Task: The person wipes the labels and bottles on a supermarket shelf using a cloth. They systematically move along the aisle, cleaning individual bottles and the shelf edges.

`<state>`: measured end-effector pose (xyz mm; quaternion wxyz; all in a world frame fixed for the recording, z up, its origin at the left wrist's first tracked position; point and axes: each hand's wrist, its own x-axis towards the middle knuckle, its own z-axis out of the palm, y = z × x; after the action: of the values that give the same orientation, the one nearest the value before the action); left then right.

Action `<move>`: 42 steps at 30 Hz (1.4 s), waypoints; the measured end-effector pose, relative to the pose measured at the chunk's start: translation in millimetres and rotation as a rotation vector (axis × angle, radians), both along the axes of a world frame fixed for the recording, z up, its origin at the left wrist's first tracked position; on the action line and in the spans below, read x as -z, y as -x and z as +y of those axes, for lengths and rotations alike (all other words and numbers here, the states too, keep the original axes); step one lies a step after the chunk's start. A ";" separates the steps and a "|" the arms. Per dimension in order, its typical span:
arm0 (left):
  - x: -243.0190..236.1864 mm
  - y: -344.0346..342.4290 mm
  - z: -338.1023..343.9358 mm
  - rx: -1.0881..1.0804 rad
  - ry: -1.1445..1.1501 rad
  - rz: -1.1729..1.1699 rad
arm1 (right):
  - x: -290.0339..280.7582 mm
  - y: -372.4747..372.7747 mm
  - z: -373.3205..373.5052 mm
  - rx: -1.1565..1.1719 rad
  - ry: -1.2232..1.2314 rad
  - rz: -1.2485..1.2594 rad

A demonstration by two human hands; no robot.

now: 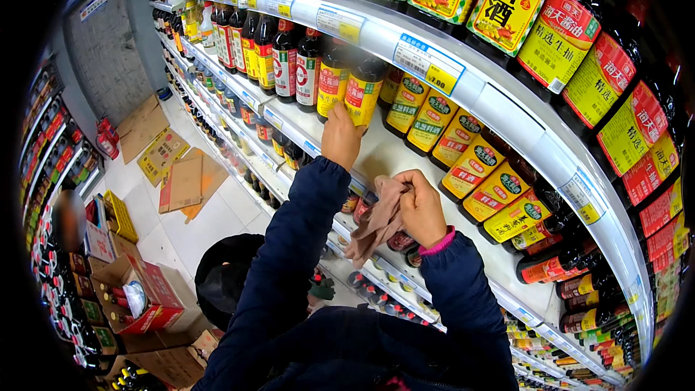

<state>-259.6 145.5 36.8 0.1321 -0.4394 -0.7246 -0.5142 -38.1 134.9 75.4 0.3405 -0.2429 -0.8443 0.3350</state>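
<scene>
Bottle aisle, person at the shelving in dark blue sleeves [308, 203]. Left hand [342, 137] is up at the bottle row, fingers closed on the lower part of a dark bottle with a yellow-and-red label [363, 98]. That bottle stands near the shelf's front, just beside a matching bottle [332, 83]; whether the fingers touch this neighbour too, I cannot tell.

Right hand [423, 206] is lower and nearer the body, thumb and fingers pinched together on a bunched pinkish-brown cloth [380, 221]. The cloth hangs at the shelf edge, well apart from the held bottle. A pink cuff [439, 240] shows at the right wrist.

Between the hands and the yellow-labelled bottles [434, 119] farther right, a strip of white shelf [376, 153] is bare. Price tags [431, 65] line the rail above. Floor, off to the left: flattened cardboard [181, 182], a yellow crate [121, 217], an open carton [170, 297].
</scene>
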 end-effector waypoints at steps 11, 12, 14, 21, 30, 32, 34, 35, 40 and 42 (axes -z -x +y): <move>-28.6 -78.7 -117.2 0.760 -0.261 -0.754 | -35.9 -20.2 -67.5 -0.081 -0.118 0.326; -23.0 -89.7 -139.2 0.913 -0.289 -0.942 | -33.7 -21.3 -74.5 -0.091 -0.116 0.378; 1.0 -105.8 -176.7 1.111 -0.123 -1.058 | -25.8 -24.3 -88.3 -0.123 -0.060 0.362; 61.8 -196.3 -261.1 1.191 -0.041 -1.335 | 37.6 -45.6 -114.5 -0.295 0.057 0.254; 137.8 -315.5 -328.1 0.849 0.179 -1.203 | 29.6 -119.2 -149.0 -0.464 0.083 0.526; 148.7 -333.4 -350.5 0.698 0.565 -1.075 | 27.2 -132.9 -154.2 -0.436 0.172 0.620; 188.5 -362.6 -372.9 0.523 0.413 -1.028 | 29.9 -146.8 -157.3 -0.472 0.234 0.564; 192.1 -371.7 -380.5 0.440 0.372 -1.042 | 31.9 -152.3 -155.2 -0.456 0.138 0.481; 185.7 -396.9 -412.9 0.299 -0.072 -1.469 | 73.2 -172.8 -158.9 -0.643 0.178 -0.038; 160.6 -396.4 -418.0 0.269 -0.066 -1.342 | 92.8 -183.3 -165.8 -0.818 0.183 -0.292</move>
<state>136.8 -272.5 -123.7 -0.3971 -0.1077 -0.5726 -0.7091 145.1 -30.9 -17.4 0.0343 0.0373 -0.8772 0.4775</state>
